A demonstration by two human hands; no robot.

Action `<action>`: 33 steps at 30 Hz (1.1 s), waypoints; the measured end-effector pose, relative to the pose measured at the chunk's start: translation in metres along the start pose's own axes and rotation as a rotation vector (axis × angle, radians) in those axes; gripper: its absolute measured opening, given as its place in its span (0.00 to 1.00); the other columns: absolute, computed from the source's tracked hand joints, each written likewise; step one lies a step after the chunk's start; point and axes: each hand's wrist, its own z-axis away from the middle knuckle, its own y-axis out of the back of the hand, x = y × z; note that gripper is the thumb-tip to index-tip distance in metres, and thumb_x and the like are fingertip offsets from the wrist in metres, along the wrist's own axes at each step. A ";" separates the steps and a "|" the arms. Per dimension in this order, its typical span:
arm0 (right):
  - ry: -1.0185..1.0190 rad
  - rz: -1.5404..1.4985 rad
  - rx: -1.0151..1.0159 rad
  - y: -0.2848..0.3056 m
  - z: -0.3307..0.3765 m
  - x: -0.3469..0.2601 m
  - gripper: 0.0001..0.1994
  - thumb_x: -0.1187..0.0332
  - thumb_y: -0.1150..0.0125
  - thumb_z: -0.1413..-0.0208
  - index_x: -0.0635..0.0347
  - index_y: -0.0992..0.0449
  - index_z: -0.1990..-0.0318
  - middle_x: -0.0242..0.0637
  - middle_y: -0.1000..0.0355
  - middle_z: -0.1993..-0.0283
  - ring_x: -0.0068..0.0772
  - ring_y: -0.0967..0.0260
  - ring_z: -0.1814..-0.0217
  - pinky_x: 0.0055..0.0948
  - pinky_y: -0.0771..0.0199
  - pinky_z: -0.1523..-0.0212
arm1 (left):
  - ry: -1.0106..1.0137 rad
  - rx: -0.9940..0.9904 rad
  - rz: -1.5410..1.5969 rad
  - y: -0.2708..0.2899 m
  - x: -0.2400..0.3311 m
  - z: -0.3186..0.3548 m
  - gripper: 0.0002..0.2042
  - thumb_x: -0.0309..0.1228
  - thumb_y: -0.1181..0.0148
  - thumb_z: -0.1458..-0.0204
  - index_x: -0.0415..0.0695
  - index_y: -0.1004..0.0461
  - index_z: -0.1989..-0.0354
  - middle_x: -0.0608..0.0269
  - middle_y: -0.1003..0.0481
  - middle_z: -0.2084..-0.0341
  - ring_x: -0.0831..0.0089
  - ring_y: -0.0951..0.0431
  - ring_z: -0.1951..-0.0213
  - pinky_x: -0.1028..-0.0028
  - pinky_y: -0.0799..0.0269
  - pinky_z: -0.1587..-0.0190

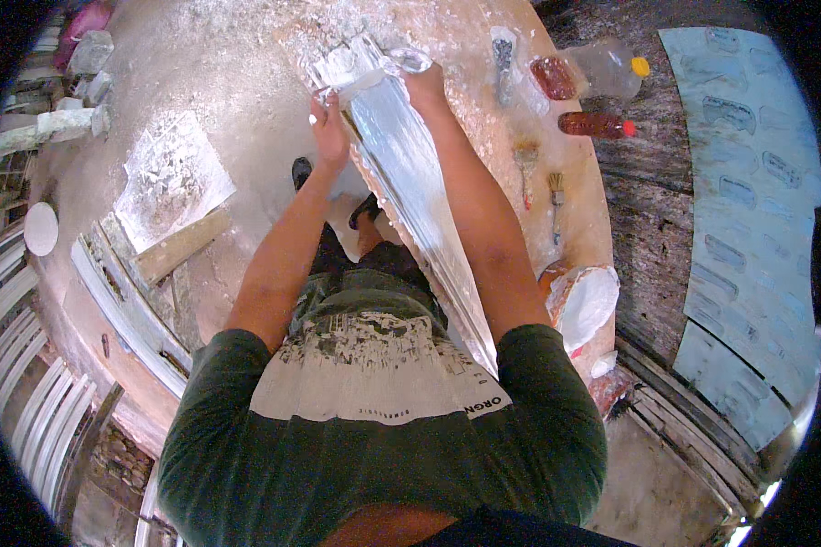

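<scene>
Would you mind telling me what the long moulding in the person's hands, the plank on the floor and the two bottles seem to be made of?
The long moulding, gripped by the left hand and right hand, looks like white plaster: chalky, wet sheen, ribbed profile. The plank seems bare wood, tan and matte. The two bottles appear to be clear plastic, showing reddish liquid through their walls.
</scene>
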 end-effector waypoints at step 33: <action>-0.100 -0.061 0.254 0.396 0.597 0.140 0.14 0.74 0.37 0.57 0.64 0.26 0.60 0.35 0.25 0.61 0.27 0.29 0.60 0.25 0.31 0.57 | -0.082 -0.370 -0.116 -0.082 -0.096 0.680 0.14 0.33 0.64 0.39 0.36 0.43 0.52 0.51 0.37 0.60 0.66 0.37 0.57 0.71 0.43 0.50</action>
